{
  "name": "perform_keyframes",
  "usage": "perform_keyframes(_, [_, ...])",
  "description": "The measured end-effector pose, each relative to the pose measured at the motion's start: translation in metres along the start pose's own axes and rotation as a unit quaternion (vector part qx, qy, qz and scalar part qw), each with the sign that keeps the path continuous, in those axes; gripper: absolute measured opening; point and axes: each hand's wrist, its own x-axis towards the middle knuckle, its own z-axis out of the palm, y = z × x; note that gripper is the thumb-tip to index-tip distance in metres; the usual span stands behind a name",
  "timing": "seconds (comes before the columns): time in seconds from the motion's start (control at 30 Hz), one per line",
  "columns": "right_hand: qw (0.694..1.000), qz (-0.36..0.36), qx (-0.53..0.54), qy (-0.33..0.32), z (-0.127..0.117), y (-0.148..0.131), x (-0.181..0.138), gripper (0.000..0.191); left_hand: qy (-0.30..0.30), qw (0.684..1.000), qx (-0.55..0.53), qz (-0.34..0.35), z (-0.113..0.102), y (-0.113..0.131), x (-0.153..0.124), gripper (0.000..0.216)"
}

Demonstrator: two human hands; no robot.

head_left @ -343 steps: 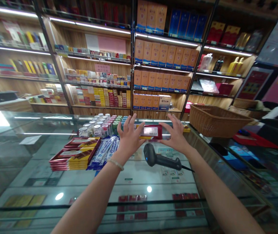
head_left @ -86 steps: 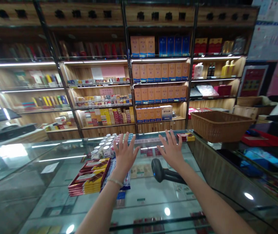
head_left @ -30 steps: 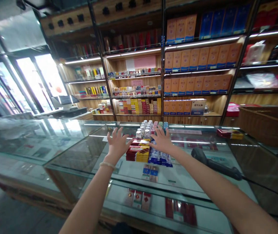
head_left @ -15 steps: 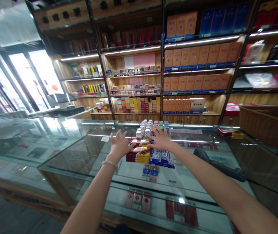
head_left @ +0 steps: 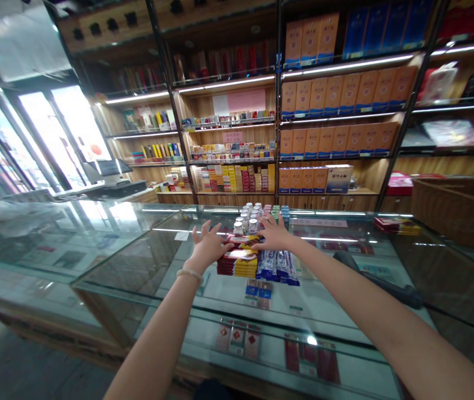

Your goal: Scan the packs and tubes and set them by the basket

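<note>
On the glass counter stand stacks of red-and-yellow snack packets, with blue-and-white wrapped packets to their right. White-capped small bottles are grouped behind them, beside green and blue small containers. My left hand is at the left side of the red-and-yellow stack, fingers spread and thumb reaching over the packets. Above the blue-and-white packets, my right hand has its fingers apart, its thumb pointing at the red-and-yellow stack. Whether either thumb touches the packets I cannot tell.
A black handheld device lies on the counter under my right forearm. Toward the right are more red-and-yellow packets and a wicker basket. Shelves with orange boxes line the back wall. A monitor stands at the left.
The view has shifted slightly. Both hands keep nearly the same spread pose over the packets, and the goods on the counter show no clear movement.
</note>
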Motion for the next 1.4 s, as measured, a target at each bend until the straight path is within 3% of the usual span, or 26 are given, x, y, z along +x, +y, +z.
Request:
perform_keyframes(0.17, [0.994,-0.045,-0.041,0.096,-0.001,0.002,-0.007,0.062,0.019,1.0,0.012,-0.007,-0.012,0.007,-0.003,0.027])
perform_keyframes(0.33, [0.969,-0.088,-0.073,0.217,-0.013,0.006,-0.022,0.061,0.087,0.994,0.058,0.001,-0.029,0.021,-0.009,0.027])
perform_keyframes(0.6, [0.949,-0.089,-0.107,0.282,-0.027,0.034,-0.048,0.063,0.179,0.983,0.038,0.023,-0.041,0.061,-0.008,0.017])
perform_keyframes(0.8, [0.91,-0.085,-0.145,0.378,-0.032,0.067,-0.071,0.054,0.226,0.973,0.006,0.052,-0.033,0.09,0.004,0.017])
perform_keyframes(1.07, [0.899,-0.027,-0.186,0.395,-0.055,0.111,-0.121,0.054,0.265,0.958,-0.058,0.089,-0.03,0.149,0.026,0.018])
perform_keyframes(1.4, [0.874,0.035,-0.231,0.426,-0.065,0.17,-0.179,0.053,0.275,0.947,-0.092,0.135,-0.021,0.234,0.053,0.016])
